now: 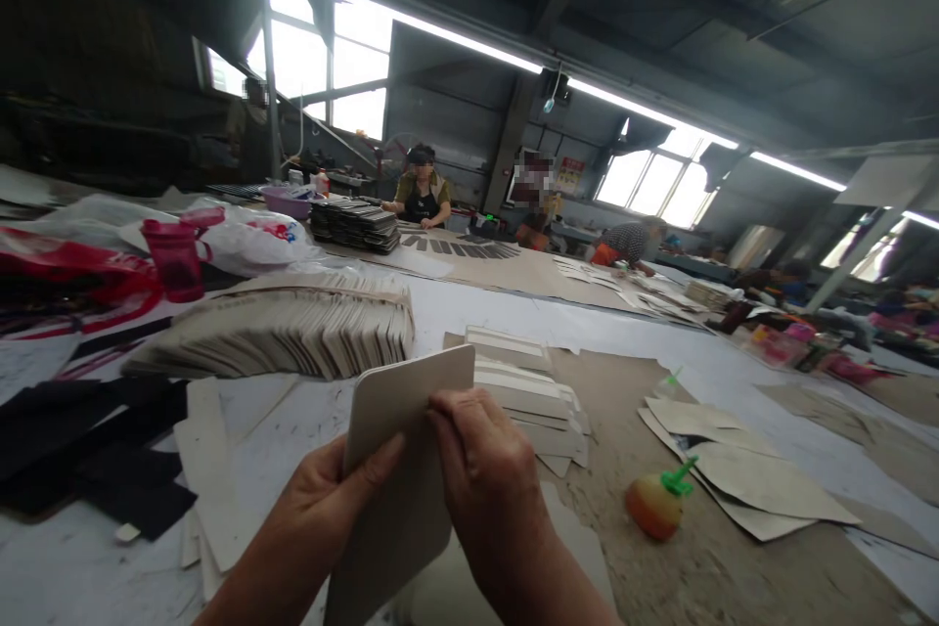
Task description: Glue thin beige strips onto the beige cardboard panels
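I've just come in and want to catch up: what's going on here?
Someone is holding a beige panel up on edge over the table. The left hand grips its left side, thumb across the near face; the right hand has its fingers bunched at the upper right edge. A stack of similar-coloured pieces lies ahead to the left, and a bottle with a green nozzle is on the right. Across the way, a co-worker is beside dark pieces.

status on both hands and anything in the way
Left hand gripping grey board. Right hand at its right edge. Orange bottle off right, apart from both hands.
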Demonstrator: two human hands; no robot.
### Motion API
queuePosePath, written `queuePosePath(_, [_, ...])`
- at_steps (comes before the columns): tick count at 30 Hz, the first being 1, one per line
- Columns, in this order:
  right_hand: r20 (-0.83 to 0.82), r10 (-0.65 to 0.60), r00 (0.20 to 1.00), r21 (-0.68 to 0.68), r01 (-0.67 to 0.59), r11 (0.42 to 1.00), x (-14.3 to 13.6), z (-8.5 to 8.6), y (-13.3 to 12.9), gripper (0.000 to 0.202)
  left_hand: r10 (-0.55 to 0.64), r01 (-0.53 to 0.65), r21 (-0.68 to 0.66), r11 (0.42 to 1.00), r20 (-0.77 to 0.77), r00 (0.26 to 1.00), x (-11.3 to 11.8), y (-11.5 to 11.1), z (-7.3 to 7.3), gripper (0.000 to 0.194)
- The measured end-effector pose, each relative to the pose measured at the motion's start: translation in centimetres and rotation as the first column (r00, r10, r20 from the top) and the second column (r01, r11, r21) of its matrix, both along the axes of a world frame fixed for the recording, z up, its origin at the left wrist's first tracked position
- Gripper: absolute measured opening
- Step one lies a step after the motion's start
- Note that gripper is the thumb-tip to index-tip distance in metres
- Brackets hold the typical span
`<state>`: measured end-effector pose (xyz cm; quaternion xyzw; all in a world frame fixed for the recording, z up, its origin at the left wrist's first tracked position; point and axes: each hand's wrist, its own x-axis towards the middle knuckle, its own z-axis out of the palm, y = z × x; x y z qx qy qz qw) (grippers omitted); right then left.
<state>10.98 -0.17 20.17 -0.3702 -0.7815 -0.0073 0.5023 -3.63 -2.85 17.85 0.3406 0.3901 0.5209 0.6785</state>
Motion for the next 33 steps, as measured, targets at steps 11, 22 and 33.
queuePosePath(11, [0.092, 0.059, 0.994, -0.101, -0.050, 0.994, -0.8, 0.2, -0.7, 0.018, 0.160, -0.145, 0.073, 0.987, -0.281, 0.946, -0.9, -1.0, 0.0, 0.060])
queuePosePath(22, [0.107, -0.026, 0.994, -0.072, 0.034, 0.997, -0.5, -0.4, -0.7, 0.015, 0.071, -0.053, 0.073, 0.996, -0.267, 0.961, -1.1, -0.8, -1.5, 0.062])
queuePosePath(33, [-0.302, 0.095, 0.949, -0.619, -0.271, 0.738, 1.9, -0.1, -0.7, 0.016, 0.004, -0.013, -0.070, 0.997, -0.128, 0.992, -0.3, -0.6, -0.8, 0.067])
